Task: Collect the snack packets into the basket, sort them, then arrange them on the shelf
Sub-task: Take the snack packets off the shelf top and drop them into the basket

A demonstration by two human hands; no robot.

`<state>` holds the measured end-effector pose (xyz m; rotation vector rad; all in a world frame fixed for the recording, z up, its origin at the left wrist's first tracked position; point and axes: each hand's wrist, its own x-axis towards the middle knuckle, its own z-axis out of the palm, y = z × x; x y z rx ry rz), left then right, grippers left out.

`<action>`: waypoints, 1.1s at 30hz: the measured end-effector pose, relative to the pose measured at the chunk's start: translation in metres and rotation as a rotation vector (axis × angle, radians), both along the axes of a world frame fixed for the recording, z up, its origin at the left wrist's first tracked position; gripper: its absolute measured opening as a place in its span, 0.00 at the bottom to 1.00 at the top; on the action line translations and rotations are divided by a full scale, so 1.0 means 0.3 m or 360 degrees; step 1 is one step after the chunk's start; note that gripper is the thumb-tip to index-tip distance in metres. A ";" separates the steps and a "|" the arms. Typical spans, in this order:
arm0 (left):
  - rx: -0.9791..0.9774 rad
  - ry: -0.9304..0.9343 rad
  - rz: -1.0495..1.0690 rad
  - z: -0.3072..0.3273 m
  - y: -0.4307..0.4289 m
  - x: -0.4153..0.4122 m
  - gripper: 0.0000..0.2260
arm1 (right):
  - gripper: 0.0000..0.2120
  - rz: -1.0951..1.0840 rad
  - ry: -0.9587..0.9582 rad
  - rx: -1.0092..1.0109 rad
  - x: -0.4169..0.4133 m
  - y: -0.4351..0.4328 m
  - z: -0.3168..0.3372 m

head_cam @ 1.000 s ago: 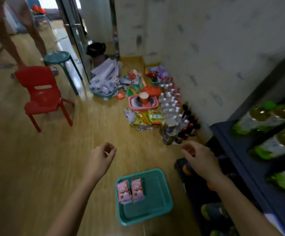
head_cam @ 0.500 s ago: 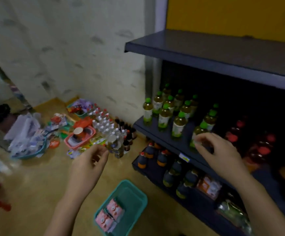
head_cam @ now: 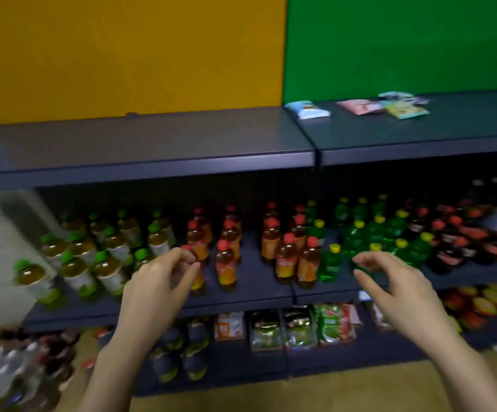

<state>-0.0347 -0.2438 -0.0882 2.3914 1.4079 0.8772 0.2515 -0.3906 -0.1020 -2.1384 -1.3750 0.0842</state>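
Note:
Several snack packets lie flat on the right half of the dark top shelf (head_cam: 152, 144): a white and blue packet (head_cam: 308, 110), a pink packet (head_cam: 360, 106) and a yellow-green packet (head_cam: 407, 110) with more behind it. My left hand (head_cam: 158, 289) and my right hand (head_cam: 396, 283) are both raised in front of the middle shelf, well below those packets. Each hand is empty, fingers loosely curled and apart. The basket is out of view.
The middle shelf (head_cam: 256, 281) holds rows of bottles: green-capped tea (head_cam: 107, 257), red-capped orange drinks (head_cam: 226, 257), green soda (head_cam: 360, 233), dark bottles at the right. Packets (head_cam: 297, 325) fill the bottom shelf. More bottles stand on the floor at lower left (head_cam: 9, 373).
My view has swung from the floor and the teal basket with two pink packets up and right to the shelf front. Both hands stayed raised and empty; the basket dropped out of view.

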 end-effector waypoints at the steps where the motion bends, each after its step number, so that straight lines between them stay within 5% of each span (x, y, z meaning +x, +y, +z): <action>1: 0.0004 0.0000 -0.0033 0.000 -0.015 0.083 0.02 | 0.10 -0.0038 0.0005 0.0002 0.067 -0.039 0.000; 15: 0.0129 -0.0167 -0.0252 0.084 -0.126 0.862 0.01 | 0.09 -0.0096 -0.0041 0.0161 0.750 -0.142 0.118; 26: 0.0330 -0.0163 -0.0032 0.273 0.129 1.118 0.05 | 0.07 0.0035 -0.0094 0.0331 1.017 0.233 0.262; 33: 0.0151 0.0254 0.0096 0.396 0.504 1.254 0.12 | 0.11 0.0191 -0.0112 0.0195 1.088 0.640 0.394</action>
